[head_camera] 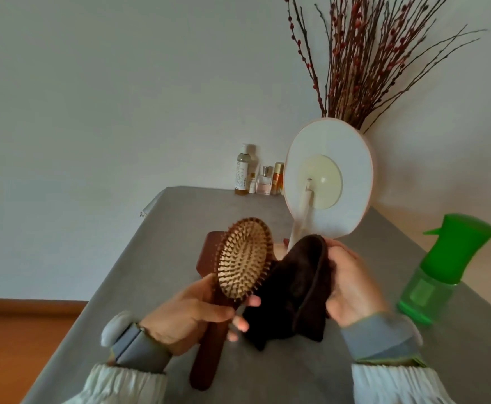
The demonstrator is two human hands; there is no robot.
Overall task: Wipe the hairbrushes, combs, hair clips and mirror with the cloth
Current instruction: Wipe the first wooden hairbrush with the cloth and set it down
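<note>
- Grey cloth-covered table [180,228] carries everything; the mirror is the landmark.
- Round white mirror [329,179] stands tilted on its stand, back towards the camera, with dry red-budded branches [363,59] rising behind it.
- Green translucent spray bottle [439,272] stands right of the mirror.
- Dark brown soft cloth [294,287], in front of the mirror, is pinched by the right hand [352,284] and touches the brush's edge.
- Wooden oval hairbrush [244,258], bristles up, is left of the cloth; the left hand [192,313] curls round its handle.
- Small glass bottles [256,176] cluster left of the mirror by the wall.
</note>
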